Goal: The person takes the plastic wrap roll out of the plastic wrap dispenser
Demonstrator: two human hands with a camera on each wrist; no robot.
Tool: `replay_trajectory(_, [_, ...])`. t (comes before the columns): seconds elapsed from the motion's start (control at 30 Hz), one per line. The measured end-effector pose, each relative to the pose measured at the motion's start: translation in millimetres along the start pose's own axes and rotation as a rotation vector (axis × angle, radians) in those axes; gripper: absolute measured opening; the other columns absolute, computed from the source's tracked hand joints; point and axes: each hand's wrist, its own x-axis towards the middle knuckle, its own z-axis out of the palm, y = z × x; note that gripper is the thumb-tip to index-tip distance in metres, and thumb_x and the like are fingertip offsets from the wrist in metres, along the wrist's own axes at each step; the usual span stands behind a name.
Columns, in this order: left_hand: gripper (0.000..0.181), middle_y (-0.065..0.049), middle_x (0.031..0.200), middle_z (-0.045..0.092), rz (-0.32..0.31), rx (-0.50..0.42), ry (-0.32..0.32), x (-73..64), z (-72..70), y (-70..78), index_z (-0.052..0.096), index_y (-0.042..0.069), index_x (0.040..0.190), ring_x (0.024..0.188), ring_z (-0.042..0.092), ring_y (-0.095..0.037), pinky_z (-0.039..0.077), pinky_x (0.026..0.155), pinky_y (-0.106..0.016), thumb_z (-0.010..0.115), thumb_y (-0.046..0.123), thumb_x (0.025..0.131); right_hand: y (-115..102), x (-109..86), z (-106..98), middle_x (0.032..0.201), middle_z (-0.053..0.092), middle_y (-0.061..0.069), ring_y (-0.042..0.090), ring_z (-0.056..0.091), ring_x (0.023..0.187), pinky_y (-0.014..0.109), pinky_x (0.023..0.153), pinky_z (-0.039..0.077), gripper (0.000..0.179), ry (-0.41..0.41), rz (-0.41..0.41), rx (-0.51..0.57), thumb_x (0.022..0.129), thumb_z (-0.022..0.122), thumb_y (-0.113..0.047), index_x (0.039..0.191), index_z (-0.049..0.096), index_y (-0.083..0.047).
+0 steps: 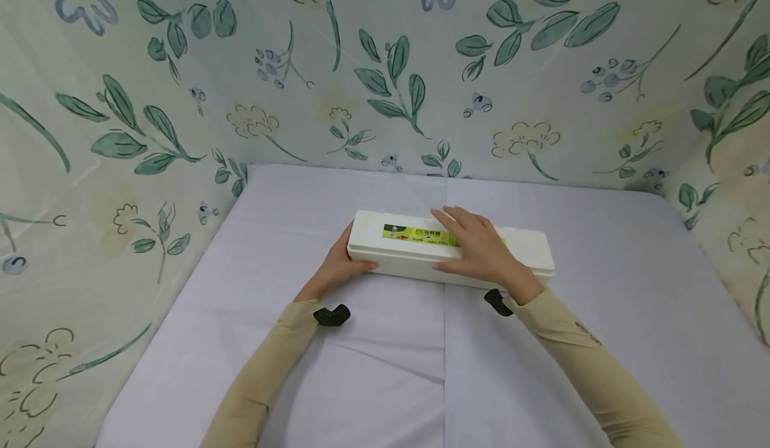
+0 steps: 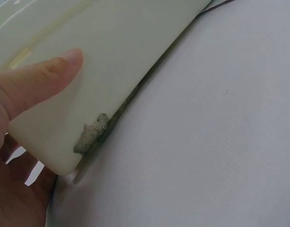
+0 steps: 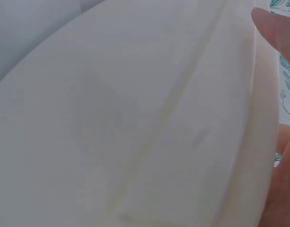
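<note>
A long white cling film box (image 1: 391,264) with a yellow-green label (image 1: 415,235) on its lid lies across the white cloth. My left hand (image 1: 334,271) grips its left end, the thumb along the front side and the other fingers round the end. Over the lid reaches my right hand (image 1: 481,251), holding the box right of its middle, with the thumb at the front and the fingers across the top, covering part of the label. In the left wrist view, a crumpled clear scrap (image 2: 90,135) clings to the lower edge of the box near a corner.
White cloth (image 1: 361,368) with a few creases covers the tabletop. Floral fabric (image 1: 385,80) hangs behind it and on both sides. A black wrist mount (image 1: 332,315) sticks out at the left cuff and another mount (image 1: 498,302) at the right.
</note>
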Motion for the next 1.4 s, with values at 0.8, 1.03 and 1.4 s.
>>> replay_trajectory(0.8, [0.105,-0.006,0.151,0.035,0.019,0.043,0.028,-1.6,2.4,-4.0,0.016,0.024,0.151,0.131,0.041,-0.027,0.032,0.109,-0.046,0.082,0.010,0.070,2,9.9,10,0.148,0.037,0.013,0.036,0.041,0.131,0.056,0.102,0.033,0.077,-0.131,-0.029,-0.108,0.080,0.062,-0.059,0.146,0.029,-0.038])
replay_trajectory(1.03, [0.105,-0.004,0.151,0.035,0.008,0.033,0.018,-2.0,2.4,0.1,0.016,0.027,0.151,0.131,0.042,-0.026,0.033,0.108,-0.046,0.082,0.010,0.070,4,13.3,8,0.139,0.047,0.011,0.034,0.047,0.121,0.053,0.094,0.037,0.075,-0.119,-0.055,-0.129,0.079,0.064,-0.059,0.144,0.031,-0.039])
replay_trajectory(1.4, [0.106,-0.003,0.152,0.033,-0.003,0.022,0.018,-2.7,2.6,-1.2,0.015,0.027,0.151,0.134,0.038,-0.026,0.030,0.111,-0.046,0.082,0.011,0.070,3,12.6,7,0.135,0.049,0.013,0.035,0.047,0.119,0.053,0.092,0.036,0.075,-0.084,-0.081,-0.133,0.078,0.067,-0.056,0.143,0.035,-0.037])
